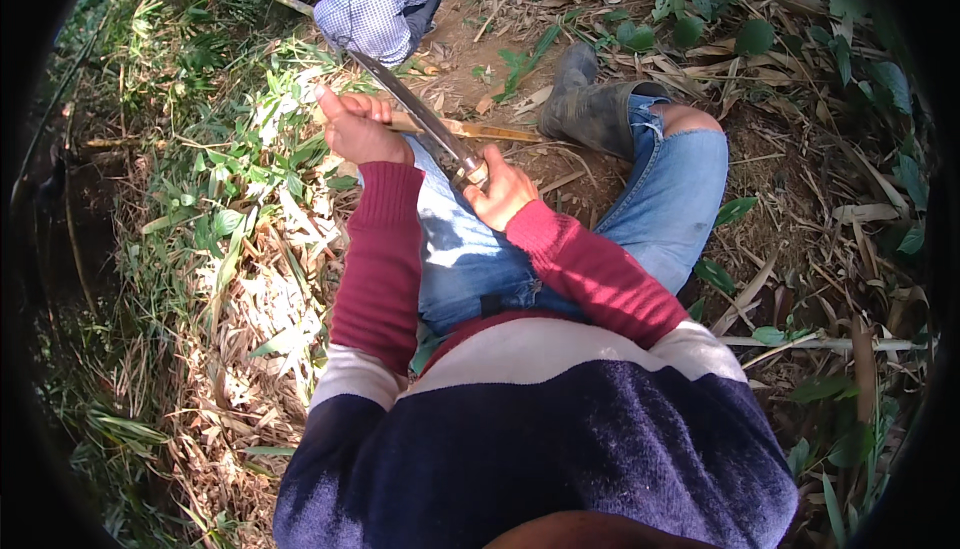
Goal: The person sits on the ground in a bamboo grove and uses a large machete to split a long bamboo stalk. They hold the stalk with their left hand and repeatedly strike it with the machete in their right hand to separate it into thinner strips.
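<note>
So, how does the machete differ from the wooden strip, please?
The machete looks mostly dark and metallic; the wooden strip is tan. In the picture, the machete slants; the wooden strip is nearly level. The right hand holds the machete; the left hand, the wooden strip. Both are long and narrow.

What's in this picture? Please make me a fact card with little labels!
Left hand: grips a long, thin, light-brown strip of wood or bamboo
Right hand: holds a knife with a long, dark metal blade by its handle
Blade: crosses over the strip; touching, I can't tell
Clothes: ripped blue denim jeans, dark muddy boot
Ahead: a person in a blue-and-white checked shirt
Ground: dry brown leaves, green plants
</note>
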### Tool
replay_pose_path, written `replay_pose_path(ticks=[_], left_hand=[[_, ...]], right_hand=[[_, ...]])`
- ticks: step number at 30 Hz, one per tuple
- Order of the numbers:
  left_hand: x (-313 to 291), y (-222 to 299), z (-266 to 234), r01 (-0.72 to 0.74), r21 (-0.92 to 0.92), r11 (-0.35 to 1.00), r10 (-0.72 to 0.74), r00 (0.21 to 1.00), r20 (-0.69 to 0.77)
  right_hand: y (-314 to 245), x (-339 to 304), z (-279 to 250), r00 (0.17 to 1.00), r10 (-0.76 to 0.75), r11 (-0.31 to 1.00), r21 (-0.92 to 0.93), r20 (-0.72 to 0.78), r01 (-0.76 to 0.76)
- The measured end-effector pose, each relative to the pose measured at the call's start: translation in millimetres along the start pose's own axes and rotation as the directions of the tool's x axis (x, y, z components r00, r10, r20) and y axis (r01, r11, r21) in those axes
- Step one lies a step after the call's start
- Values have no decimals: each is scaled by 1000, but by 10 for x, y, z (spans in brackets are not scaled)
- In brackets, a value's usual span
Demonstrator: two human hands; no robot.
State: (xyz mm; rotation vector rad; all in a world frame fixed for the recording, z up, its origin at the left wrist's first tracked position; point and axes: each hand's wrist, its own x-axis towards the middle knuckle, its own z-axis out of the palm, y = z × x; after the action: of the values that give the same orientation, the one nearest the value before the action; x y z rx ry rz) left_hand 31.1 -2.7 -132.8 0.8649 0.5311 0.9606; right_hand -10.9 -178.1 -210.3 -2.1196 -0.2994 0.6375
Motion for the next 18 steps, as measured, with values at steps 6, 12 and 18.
replay_pose_path(ticks=[6, 12, 18], left_hand=[[105, -39, -103, -9, 65, 998, 7, 1000, 26], [8, -55, 1, -11, 93, 996, 2, 996, 95], [-132, -58, 181, -26, 85, 996, 17, 994, 108]], right_hand=[[412, 231, 78, 971, 239, 971, 19, 7, -239], [-41, -8, -117, 983, 176, 984, -5, 52, -176], [465, 209, -72, 953, 296, 954, -39, -58, -298]])
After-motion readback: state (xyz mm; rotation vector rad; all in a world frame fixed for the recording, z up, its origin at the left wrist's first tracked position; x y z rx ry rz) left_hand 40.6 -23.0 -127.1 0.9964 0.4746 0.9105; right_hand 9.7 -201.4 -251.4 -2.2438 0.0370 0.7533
